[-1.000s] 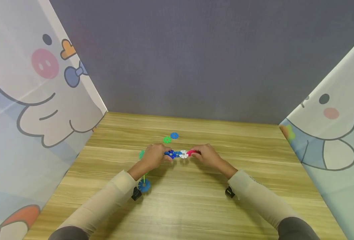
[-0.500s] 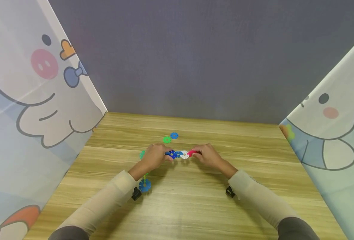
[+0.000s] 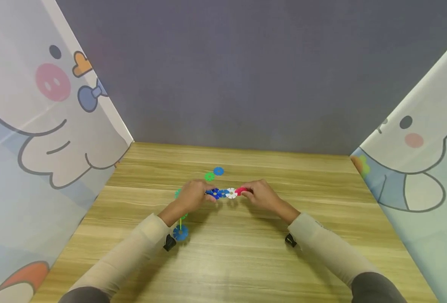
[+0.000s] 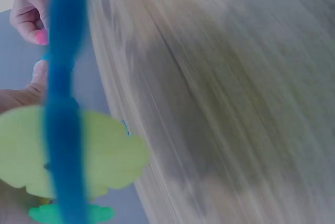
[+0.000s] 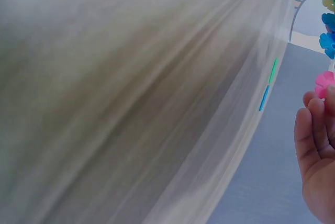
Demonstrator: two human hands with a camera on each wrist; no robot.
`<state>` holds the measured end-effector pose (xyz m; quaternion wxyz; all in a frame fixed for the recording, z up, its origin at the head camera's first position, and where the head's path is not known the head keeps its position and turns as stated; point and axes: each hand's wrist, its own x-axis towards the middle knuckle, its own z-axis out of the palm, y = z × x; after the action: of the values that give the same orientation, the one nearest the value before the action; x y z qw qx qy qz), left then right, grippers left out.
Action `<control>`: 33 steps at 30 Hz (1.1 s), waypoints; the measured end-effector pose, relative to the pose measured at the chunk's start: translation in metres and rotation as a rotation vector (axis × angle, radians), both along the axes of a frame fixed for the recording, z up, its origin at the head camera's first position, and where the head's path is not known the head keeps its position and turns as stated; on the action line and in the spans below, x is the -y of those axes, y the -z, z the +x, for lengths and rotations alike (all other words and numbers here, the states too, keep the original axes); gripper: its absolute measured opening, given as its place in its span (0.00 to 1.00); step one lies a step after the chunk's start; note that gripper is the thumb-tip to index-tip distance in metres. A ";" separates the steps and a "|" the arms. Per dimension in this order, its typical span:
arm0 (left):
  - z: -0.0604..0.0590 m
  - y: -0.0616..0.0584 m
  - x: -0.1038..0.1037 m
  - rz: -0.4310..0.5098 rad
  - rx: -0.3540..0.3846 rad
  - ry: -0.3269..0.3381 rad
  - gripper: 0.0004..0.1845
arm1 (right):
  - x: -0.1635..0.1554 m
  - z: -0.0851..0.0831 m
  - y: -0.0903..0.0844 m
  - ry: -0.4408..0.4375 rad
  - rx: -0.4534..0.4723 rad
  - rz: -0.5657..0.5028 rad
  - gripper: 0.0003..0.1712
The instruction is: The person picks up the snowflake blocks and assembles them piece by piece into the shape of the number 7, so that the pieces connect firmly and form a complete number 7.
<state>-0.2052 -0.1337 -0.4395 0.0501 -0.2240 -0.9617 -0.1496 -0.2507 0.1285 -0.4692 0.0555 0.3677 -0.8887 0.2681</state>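
A chain of slotted plastic snowflake discs spans the two hands in the head view. My left hand (image 3: 193, 194) pinches it by the dark blue disc (image 3: 218, 194). A smaller blue disc and a white disc (image 3: 233, 195) follow to the right. At the far end, my right hand (image 3: 262, 195) pinches the pink disc (image 3: 240, 191) between thumb and fingers. More joined discs show around the left hand, partly hidden by it: green, yellow and a large blue disc (image 3: 185, 234) by the wrist. Close to the left wrist camera are a yellow disc (image 4: 112, 153) and a blue disc edge-on (image 4: 65, 161).
Beyond the hands, a loose green disc (image 3: 207, 178) and a loose blue disc (image 3: 221, 172) lie flat on the wooden table (image 3: 246, 256). A grey panel (image 3: 223, 84) closes the back, and cartoon-printed panels (image 3: 3, 176) stand at both sides.
Both hands keep their grip on the chain and stay almost in place. The whole head view has shifted slightly.
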 end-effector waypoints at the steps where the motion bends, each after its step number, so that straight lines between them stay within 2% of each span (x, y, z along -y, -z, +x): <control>1: 0.000 0.000 0.001 -0.003 0.004 0.002 0.25 | 0.001 0.000 0.000 -0.001 0.004 0.011 0.06; 4: 0.000 0.000 0.003 -0.013 0.009 0.009 0.26 | 0.001 -0.001 0.000 0.004 0.013 0.032 0.06; 10: -0.002 0.002 0.003 -0.012 -0.009 -0.001 0.25 | 0.000 -0.001 0.002 0.014 0.013 0.003 0.06; 17: -0.002 0.003 0.002 0.000 0.007 0.002 0.25 | -0.001 0.000 0.002 0.002 0.007 0.005 0.07; 23: -0.003 0.005 -0.002 -0.021 -0.062 0.006 0.23 | -0.002 0.001 0.003 0.000 -0.014 -0.028 0.06; 26: -0.004 0.006 -0.003 -0.006 -0.097 0.016 0.23 | -0.002 0.000 0.004 0.011 0.007 -0.061 0.06; 33: -0.005 0.007 -0.005 0.010 -0.117 0.028 0.24 | -0.004 -0.001 0.005 0.029 0.056 -0.080 0.05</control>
<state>-0.2101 -0.1290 -0.4464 0.1052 -0.2457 -0.9531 -0.1420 -0.2516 0.1327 -0.4745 0.0491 0.3447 -0.8836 0.3129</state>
